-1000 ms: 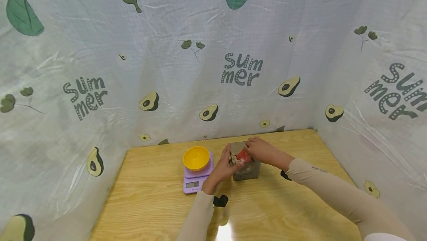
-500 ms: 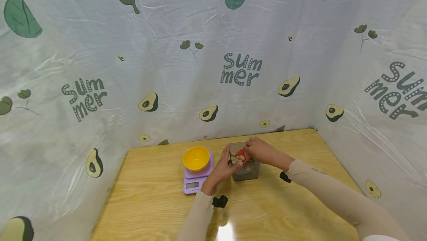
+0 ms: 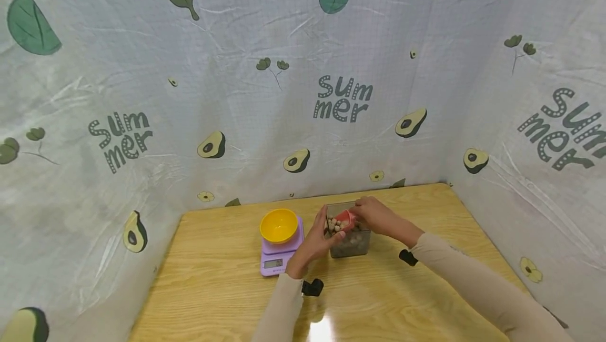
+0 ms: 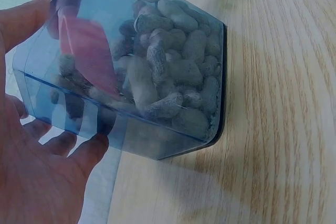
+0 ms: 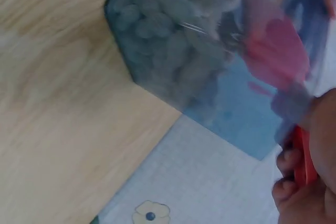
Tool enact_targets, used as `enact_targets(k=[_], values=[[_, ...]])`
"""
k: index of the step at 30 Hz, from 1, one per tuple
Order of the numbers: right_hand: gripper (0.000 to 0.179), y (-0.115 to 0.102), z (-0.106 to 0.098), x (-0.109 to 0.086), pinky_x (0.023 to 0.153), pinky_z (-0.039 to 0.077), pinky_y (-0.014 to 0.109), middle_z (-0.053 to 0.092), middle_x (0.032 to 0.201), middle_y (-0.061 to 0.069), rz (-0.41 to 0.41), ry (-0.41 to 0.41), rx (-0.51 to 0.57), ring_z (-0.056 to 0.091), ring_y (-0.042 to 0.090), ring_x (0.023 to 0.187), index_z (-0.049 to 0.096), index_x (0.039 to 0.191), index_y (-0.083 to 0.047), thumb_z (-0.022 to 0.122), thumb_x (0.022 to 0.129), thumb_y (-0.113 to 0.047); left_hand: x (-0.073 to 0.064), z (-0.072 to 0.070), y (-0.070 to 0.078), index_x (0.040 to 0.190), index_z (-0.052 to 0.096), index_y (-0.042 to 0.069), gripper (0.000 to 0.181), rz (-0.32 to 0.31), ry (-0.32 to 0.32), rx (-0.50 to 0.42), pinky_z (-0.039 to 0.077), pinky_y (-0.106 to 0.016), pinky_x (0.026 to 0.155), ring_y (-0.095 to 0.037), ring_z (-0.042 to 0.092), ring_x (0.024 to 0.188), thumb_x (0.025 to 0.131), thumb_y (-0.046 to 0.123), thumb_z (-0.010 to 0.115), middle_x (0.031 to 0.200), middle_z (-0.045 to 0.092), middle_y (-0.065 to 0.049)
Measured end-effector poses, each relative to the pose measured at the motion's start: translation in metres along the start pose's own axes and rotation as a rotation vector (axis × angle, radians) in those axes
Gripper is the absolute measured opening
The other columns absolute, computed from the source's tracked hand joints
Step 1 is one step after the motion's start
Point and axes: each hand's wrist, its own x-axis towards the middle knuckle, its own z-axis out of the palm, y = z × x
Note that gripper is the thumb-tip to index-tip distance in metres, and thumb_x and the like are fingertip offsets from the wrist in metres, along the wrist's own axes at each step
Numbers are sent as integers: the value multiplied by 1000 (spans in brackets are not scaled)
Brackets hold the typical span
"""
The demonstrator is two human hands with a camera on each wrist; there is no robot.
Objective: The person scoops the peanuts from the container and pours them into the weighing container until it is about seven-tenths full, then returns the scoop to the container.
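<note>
A clear plastic container (image 3: 349, 249) of unshelled peanuts (image 4: 173, 66) stands on the table, its open top tipped into view from the head. My left hand (image 3: 312, 242) grips its left side, thumb at the near rim and fingers along the wall. Inside the mouth is a red scoop (image 3: 349, 219) with peanuts at its opening. My right hand (image 3: 381, 218) holds the scoop's handle (image 5: 303, 158) over the container's right rim. Through the wall, in the left wrist view, the scoop's pink-looking bowl (image 4: 89, 53) shows above the peanut heap.
Left of the container, a yellow bowl (image 3: 279, 226) sits on a purple kitchen scale (image 3: 273, 271) with a small display. The wooden table (image 3: 213, 279) ends at the back against a patterned white sheet (image 3: 255, 173).
The scoop has risen and turned within the container, with peanuts now showing in it. My right hand has shifted slightly right. My left hand and the container stay put.
</note>
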Motion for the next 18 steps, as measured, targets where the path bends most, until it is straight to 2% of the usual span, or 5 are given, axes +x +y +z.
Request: enact_targets(k=[5, 11, 18], values=[[8, -3, 2, 5, 65, 45, 36, 62, 78, 2, -11, -17, 6, 53, 18, 70, 74, 94, -11, 75, 86, -13, 0, -3, 1, 160, 2, 19, 101, 22, 18, 19, 33, -56, 115, -41, 29, 146, 89, 63, 59, 166, 7, -13], [14, 1, -3, -2, 69, 48, 35, 64, 83, 1, 34, -89, 64, 56, 18, 74, 74, 102, -11, 72, 88, -11, 2, -1, 1, 160, 2, 19, 101, 38, -8, -38, 38, -48, 114, -36, 27, 149, 89, 59, 61, 167, 4, -13], [20, 5, -6, -16, 70, 48, 36, 63, 87, 2, 96, -23, 170, 55, 17, 78, 72, 111, -8, 64, 94, -16, -2, -1, 1, 160, 1, 23, 101, 8, -8, -16, 34, -51, 116, -38, 26, 148, 88, 63, 60, 167, 4, -10]])
